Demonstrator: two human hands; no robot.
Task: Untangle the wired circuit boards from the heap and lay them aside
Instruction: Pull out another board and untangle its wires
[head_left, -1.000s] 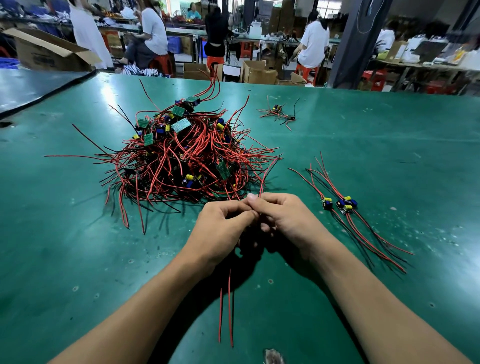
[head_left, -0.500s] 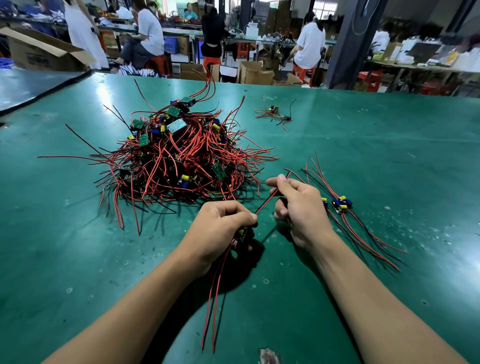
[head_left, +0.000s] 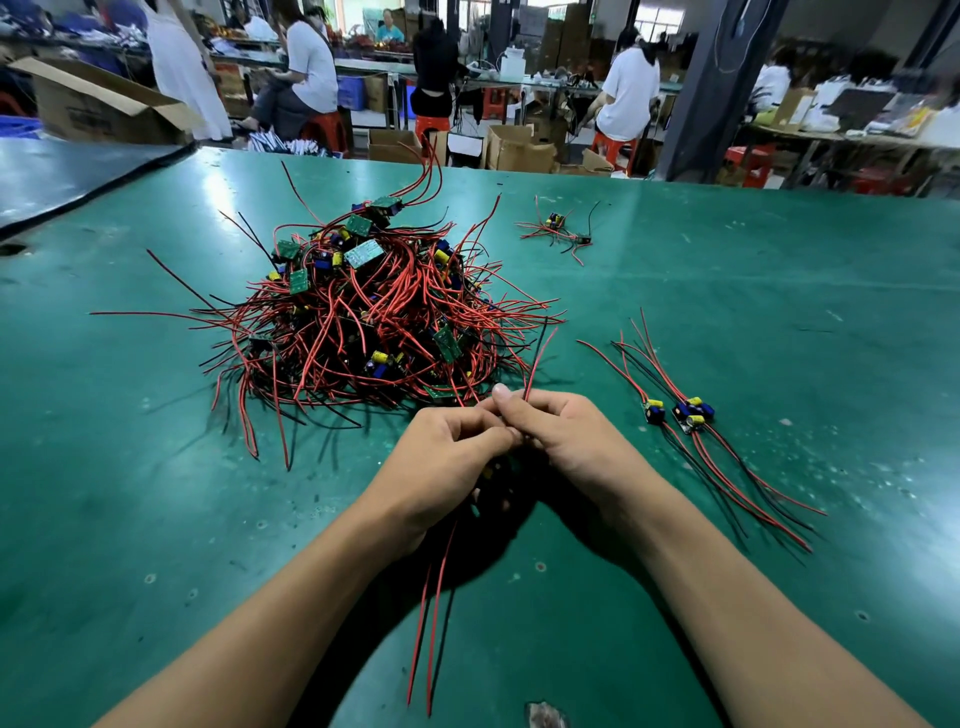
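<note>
Just at the 6 o'clock edge of the heap (head_left: 374, 322), left hand (head_left: 447, 457) and right hand (head_left: 566, 441) pinch one board's wires (head_left: 431, 623), the board mostly hidden between them; light, floppy, likely to snag; probably best held near the board; finished boards (head_left: 680, 413) lie at 3 o'clock.

Electronics factory floor — workbenches (head_left: 727, 291), seated workers (head_left: 626, 93)

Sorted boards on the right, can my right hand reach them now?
Likely yes: only open table lies between the right hand and the sorted boards, though it is pinching red wires.
</note>
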